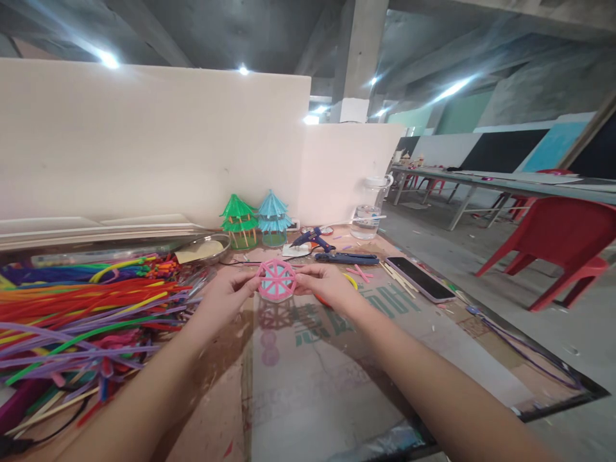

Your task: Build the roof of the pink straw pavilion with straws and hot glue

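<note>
Between my two hands a small pink octagonal frame (pixel 277 280) with spokes is held up above the table, pale blue showing between the spokes. My left hand (pixel 237 287) pinches its left edge with thumb and fingers. At the opposite edge, my right hand (pixel 323 282) grips it the same way. Just behind stand a green two-tiered pavilion model (pixel 239 221) and a light blue one (pixel 273 218). A dark blue glue gun (pixel 312 240) lies beyond my right hand, and dark pliers (pixel 346 258) rest in front of it.
Many coloured pipe cleaners (pixel 86 321) pile up on the left. On the right are a phone (pixel 420 278), wooden sticks (pixel 398 278), crossed pink strips (pixel 360 274) and a water jug (pixel 369 208). A pale board (pixel 144 147) borders the back. A red chair (pixel 553 244) stands off to the right.
</note>
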Action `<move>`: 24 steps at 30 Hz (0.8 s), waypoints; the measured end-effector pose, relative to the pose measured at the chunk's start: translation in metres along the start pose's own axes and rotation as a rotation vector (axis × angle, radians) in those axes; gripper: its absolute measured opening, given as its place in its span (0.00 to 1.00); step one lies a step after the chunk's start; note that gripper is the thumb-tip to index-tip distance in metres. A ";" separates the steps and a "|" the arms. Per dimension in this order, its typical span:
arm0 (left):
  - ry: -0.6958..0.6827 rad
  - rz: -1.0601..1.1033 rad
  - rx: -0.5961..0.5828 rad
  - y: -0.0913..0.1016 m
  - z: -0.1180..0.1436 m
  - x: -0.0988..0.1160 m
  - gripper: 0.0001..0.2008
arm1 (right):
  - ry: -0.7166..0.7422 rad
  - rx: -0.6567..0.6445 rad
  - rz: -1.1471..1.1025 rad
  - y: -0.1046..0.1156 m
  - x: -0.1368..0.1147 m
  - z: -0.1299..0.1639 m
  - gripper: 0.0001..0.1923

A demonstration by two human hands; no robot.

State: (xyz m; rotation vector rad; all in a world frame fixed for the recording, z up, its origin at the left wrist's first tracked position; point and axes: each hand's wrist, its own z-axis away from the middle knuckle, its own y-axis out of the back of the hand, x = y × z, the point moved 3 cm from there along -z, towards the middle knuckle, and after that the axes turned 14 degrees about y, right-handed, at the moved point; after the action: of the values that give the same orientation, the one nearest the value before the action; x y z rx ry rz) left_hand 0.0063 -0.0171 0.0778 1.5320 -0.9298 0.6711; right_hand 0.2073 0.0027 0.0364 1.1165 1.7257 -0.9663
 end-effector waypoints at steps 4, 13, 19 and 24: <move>0.049 -0.017 0.016 -0.001 0.000 0.001 0.18 | -0.030 0.016 -0.059 0.000 -0.001 0.001 0.21; 0.105 0.062 0.024 -0.001 -0.002 -0.009 0.21 | -0.075 -0.039 -0.106 -0.002 -0.002 0.003 0.22; -0.043 -0.122 0.240 0.003 0.003 -0.009 0.18 | 0.007 -0.039 -0.032 -0.003 -0.002 0.001 0.21; -0.309 -0.305 0.274 -0.004 0.011 -0.003 0.12 | 0.135 -0.026 0.120 -0.007 -0.005 0.002 0.17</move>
State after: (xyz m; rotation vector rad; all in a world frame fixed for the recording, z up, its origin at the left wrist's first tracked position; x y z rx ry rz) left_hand 0.0078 -0.0275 0.0712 2.0133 -0.8265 0.3568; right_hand 0.2024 -0.0029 0.0419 1.2783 1.7513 -0.8090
